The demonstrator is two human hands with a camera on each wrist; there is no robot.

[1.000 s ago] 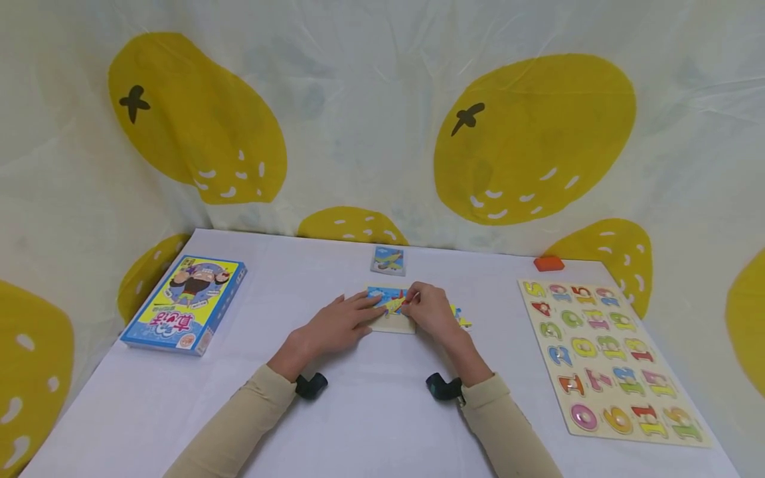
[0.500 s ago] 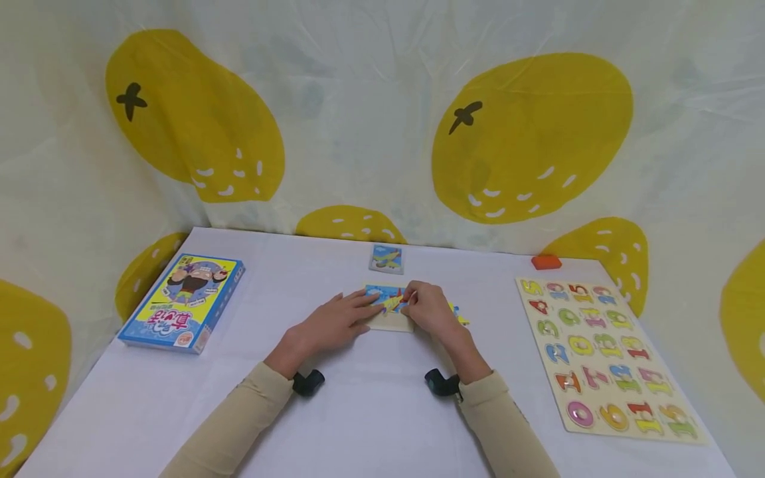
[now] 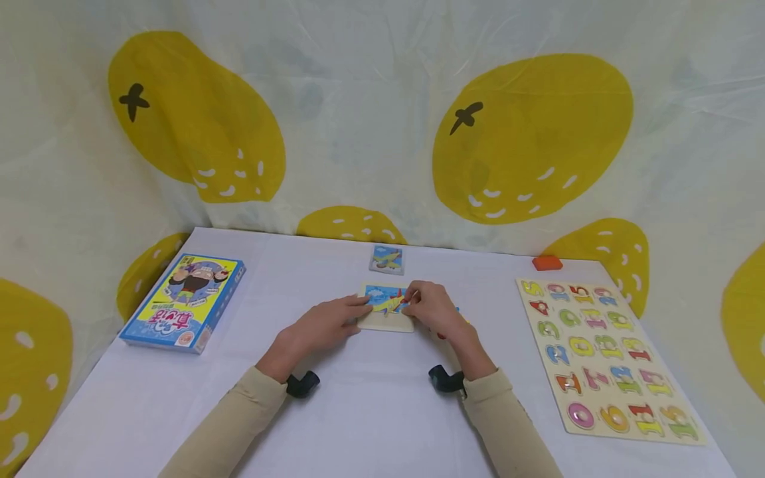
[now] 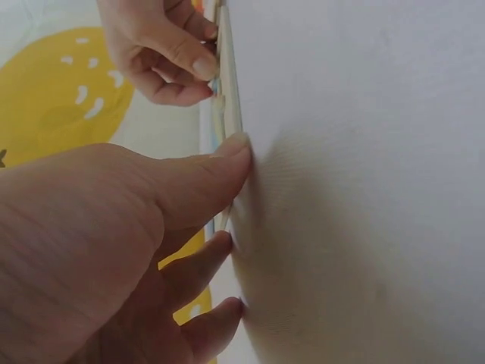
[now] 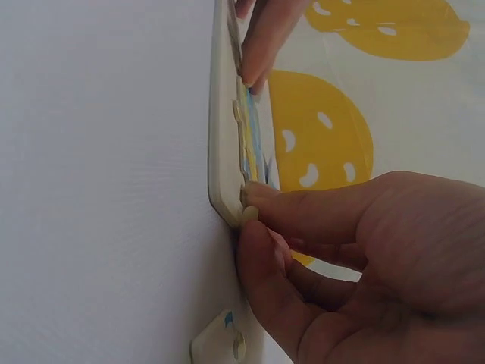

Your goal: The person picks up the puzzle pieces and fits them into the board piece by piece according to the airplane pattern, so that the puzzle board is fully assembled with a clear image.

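One relaxed left hand (image 3: 325, 325) touches a puzzle board (image 3: 387, 324); right grip (image 3: 435, 309) pinches a piece (image 5: 250, 214).

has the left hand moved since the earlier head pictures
Yes. In the head view, the left hand has shifted to the person's left, judged against the small airplane picture card.

a pale puzzle tray (image 3: 385, 324) is lying flat on a white tabletop (image 3: 376, 411), its far part holding a partly built yellow plane picture (image 3: 388, 304) against blue, its near strip showing bare; loose pieces (image 5: 214, 344) are resting near its right edge, partly hidden
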